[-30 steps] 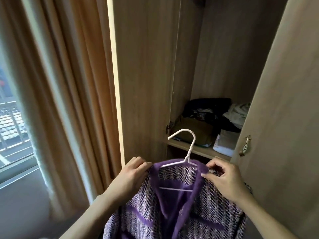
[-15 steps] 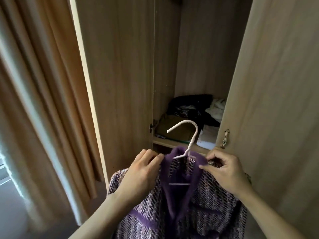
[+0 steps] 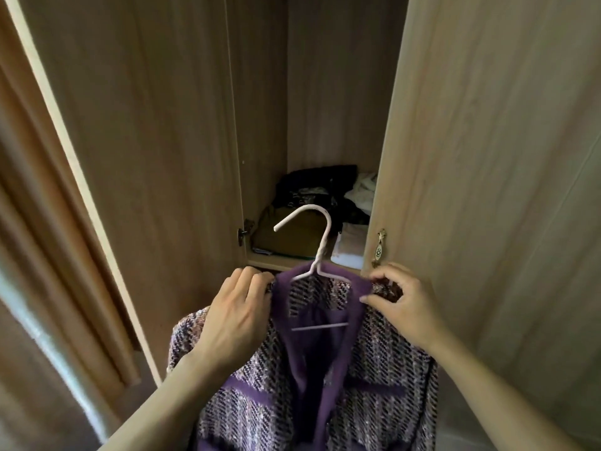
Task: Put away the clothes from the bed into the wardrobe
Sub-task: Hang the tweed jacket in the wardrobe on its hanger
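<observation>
A purple tweed jacket (image 3: 374, 362) with plain purple lapels hangs on a white hanger (image 3: 320, 242), whose hook points up and left. My left hand (image 3: 237, 317) grips the jacket's left shoulder. My right hand (image 3: 400, 304) pinches the right shoulder near the collar. I hold the jacket in front of the open wooden wardrobe (image 3: 325, 92), just below its shelf edge (image 3: 276, 265). The jacket's lower part runs out of frame.
On the shelf lie folded clothes: an olive piece (image 3: 292, 236), dark garments (image 3: 312, 187) and white ones (image 3: 361, 193). The left door (image 3: 146, 141) and the right door (image 3: 487, 157) with a metal handle (image 3: 380, 247) stand open. Beige curtains (image 3: 35, 255) hang at left.
The view has swung right and closer to the wardrobe; the window has left the frame. Both hands keep their hold and the jacket has come nearer the shelf opening.
</observation>
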Demonstrator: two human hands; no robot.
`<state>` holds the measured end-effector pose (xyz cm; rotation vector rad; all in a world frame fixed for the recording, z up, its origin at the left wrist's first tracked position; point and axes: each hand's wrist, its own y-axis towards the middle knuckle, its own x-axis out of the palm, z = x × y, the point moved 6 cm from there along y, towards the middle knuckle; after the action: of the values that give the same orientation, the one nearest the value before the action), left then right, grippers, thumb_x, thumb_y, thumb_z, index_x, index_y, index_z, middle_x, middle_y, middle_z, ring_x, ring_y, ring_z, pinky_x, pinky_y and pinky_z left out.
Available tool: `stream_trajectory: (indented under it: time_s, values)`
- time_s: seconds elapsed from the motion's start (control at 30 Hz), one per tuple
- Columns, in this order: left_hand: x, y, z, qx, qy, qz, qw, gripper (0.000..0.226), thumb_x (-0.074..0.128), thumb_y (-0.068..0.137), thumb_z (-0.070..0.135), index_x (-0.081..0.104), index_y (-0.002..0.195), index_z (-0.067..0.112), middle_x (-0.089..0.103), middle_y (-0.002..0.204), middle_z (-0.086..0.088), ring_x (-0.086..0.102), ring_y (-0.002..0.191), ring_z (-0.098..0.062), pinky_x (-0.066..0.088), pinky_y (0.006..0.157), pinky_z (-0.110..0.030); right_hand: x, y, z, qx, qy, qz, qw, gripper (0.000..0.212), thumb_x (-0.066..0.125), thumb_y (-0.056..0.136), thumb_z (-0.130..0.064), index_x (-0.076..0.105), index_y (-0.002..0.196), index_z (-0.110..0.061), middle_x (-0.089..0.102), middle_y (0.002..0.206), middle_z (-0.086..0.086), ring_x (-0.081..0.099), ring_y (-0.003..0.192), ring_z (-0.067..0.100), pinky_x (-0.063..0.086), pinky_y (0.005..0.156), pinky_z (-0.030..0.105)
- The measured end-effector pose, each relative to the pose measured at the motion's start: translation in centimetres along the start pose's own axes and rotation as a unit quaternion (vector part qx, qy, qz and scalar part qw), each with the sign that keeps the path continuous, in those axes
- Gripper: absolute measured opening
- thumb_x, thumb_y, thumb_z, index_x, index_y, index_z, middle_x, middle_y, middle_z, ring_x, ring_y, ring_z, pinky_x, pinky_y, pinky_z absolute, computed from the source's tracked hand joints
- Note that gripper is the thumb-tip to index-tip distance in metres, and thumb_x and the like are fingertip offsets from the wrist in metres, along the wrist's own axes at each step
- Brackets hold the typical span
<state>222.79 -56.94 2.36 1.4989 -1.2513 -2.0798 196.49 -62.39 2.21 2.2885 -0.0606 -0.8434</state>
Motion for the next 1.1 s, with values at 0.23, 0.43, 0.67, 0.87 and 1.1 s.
stream_trajectory:
  time_s: [0.23,0.43,0.67,0.87,1.1]
  values:
    - [2.9,2.2,-0.1,-0.023,0.011,0.005,1.0,0.009,0.046,0.094,0.012,0.05,0.102,0.011,0.054,0.089,-0.007,0.051,0.076,-0.028,0.047,0.067,-0.047,-1.7,3.2,4.7,0.081,0.082,-0.02,0.993,0.02,0.079,0.081,-0.035,0.071,0.097,-0.025,0.069,0.093,-0.009,0.061,0.078,0.0,0.045,0.068,0.012]
    - [6.1,5.3,0.3,-0.033,0.017,-0.009,0.999,0.013,0.041,0.096,0.021,0.05,0.103,0.015,0.054,0.092,0.0,0.051,0.078,-0.021,0.04,0.071,-0.034,-2.5,9.1,9.8,0.012,-0.104,-0.037,0.994,0.041,0.065,0.092,-0.039,0.059,0.131,-0.026,0.052,0.121,-0.008,0.053,0.108,0.009,0.045,0.096,0.026]
    - [7.8,7.6,0.3,-0.047,0.043,0.008,0.998,0.016,0.042,0.096,0.022,0.052,0.104,0.014,0.054,0.093,0.001,0.05,0.078,-0.019,0.044,0.068,-0.031,0.2,16.8,11.8,-0.145,-0.295,-0.107,0.938,0.063,0.057,0.096,-0.04,0.036,0.151,-0.015,0.033,0.157,0.007,0.02,0.149,0.026,0.011,0.122,0.04]
    - [8.1,9.1,-0.7,-0.035,0.04,0.021,0.998,0.016,0.041,0.097,0.023,0.052,0.108,0.017,0.05,0.101,0.009,0.048,0.085,-0.011,0.04,0.073,-0.024,3.0,19.9,14.2,-0.169,-0.46,-0.155,0.858,0.074,0.043,0.097,-0.056,0.035,0.151,-0.007,0.035,0.158,0.011,0.01,0.153,0.028,-0.005,0.121,0.055]
    - [10.0,9.9,-3.5,-0.031,0.047,0.008,0.998,0.016,0.042,0.096,0.023,0.054,0.102,0.014,0.055,0.095,0.002,0.049,0.081,-0.014,0.048,0.068,-0.032,4.2,19.9,14.8,-0.12,-0.586,-0.195,0.778,0.064,0.036,0.101,-0.05,0.032,0.153,-0.011,0.022,0.163,0.008,-0.008,0.153,0.029,-0.021,0.111,0.064]
